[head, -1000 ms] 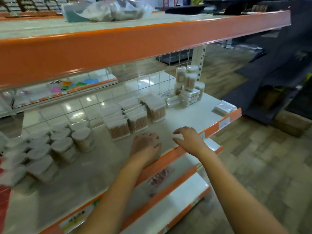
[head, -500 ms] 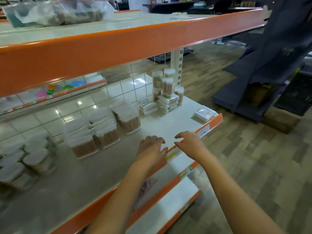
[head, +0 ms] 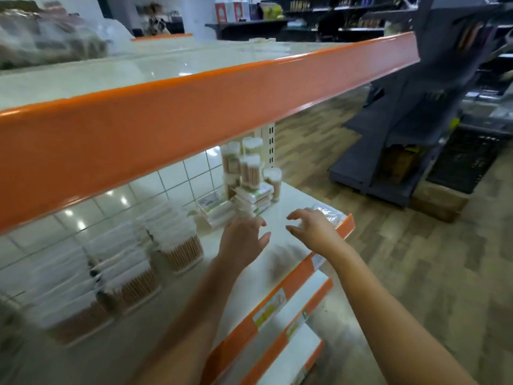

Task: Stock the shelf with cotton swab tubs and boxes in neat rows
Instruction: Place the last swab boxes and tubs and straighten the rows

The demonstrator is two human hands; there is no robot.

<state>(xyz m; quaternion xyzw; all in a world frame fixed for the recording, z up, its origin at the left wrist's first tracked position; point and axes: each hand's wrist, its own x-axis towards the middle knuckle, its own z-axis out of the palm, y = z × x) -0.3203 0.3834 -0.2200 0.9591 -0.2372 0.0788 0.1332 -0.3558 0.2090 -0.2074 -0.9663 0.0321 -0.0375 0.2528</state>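
The orange-edged shelf (head: 280, 237) is carrying blurred swab boxes (head: 183, 245) at its left and stacked tubs (head: 251, 170) at its far end. Both hands, left (head: 244, 240) and right (head: 313, 229), are hovering spread and empty over its front.

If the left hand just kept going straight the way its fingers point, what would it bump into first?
Probably the flat boxes stacked just beyond the left hand, ahead of the tall tubs. Depth is hard to judge, and the picture is blurred.
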